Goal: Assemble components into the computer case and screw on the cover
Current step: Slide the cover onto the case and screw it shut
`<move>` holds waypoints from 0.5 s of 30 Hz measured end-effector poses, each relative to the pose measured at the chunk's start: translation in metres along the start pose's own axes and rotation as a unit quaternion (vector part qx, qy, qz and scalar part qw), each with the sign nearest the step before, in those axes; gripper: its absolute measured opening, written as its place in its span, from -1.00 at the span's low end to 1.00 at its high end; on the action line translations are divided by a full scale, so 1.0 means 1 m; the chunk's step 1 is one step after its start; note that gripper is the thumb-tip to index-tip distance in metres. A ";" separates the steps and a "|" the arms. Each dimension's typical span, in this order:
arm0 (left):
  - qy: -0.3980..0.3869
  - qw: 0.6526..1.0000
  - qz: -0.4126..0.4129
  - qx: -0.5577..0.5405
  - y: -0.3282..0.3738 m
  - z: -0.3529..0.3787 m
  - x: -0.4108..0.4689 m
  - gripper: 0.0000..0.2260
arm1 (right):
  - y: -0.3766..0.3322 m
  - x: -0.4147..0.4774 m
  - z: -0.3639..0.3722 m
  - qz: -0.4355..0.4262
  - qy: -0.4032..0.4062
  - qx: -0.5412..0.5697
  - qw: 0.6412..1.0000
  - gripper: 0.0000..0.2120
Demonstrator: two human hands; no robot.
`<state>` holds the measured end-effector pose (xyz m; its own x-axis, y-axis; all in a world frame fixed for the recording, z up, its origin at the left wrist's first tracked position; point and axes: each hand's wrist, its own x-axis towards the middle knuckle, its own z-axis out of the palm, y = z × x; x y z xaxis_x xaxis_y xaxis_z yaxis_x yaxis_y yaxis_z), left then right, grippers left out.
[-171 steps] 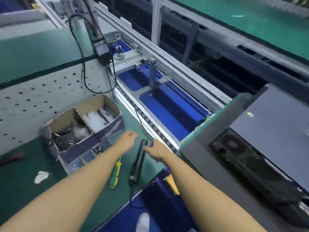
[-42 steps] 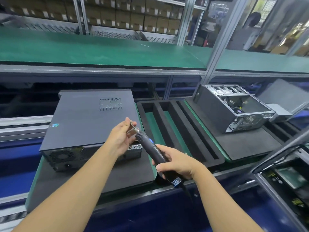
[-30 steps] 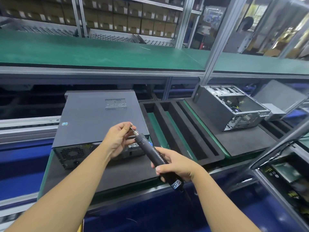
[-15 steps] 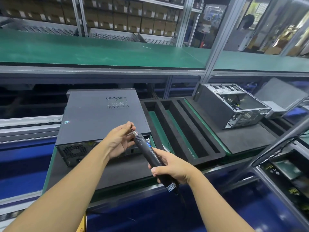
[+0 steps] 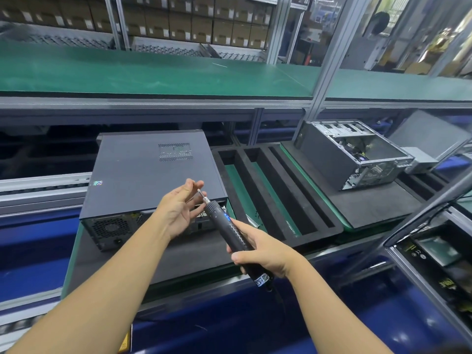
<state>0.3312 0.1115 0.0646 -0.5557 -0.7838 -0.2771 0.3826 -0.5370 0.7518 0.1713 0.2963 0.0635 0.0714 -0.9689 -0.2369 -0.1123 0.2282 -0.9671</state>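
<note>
**Screwdriver up, left hand at the bit**

We've got the right hand (image 5: 263, 254) wrapped round the lower barrel of the black electric screwdriver (image 5: 231, 227), which tilts up and away toward the left hand (image 5: 178, 213). Its bit (image 5: 201, 193) sits right by that hand's fingertips. The left hand is loose, fingers nearly straight, palm turned to the tool; whether a screw sits there, we can't tell. Just beyond both hands lies the closed computer case (image 5: 153, 172), cover on, flat on a dark foam pallet (image 5: 178, 254). Past the right hand, to its right, we see a slotted foam tray (image 5: 316, 226), and farther right an open case (image 5: 329, 154).
</note>
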 end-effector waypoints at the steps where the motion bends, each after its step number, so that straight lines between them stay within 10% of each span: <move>1: 0.002 1.000 -0.010 -0.003 0.000 0.001 0.000 -0.87 | -0.001 0.000 0.000 -0.001 0.000 -0.001 1.000 -0.28; 15: 0.005 0.993 -0.096 -0.066 -0.007 0.003 -0.005 -0.86 | 0.000 0.002 -0.003 -0.009 -0.010 -0.040 0.999 -0.26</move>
<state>0.3284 0.1201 0.0624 -0.6213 -0.6654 -0.4138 0.3636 -0.7126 0.6000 0.1689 0.2943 0.0636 0.0937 -0.9705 -0.2221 -0.1889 0.2017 -0.9611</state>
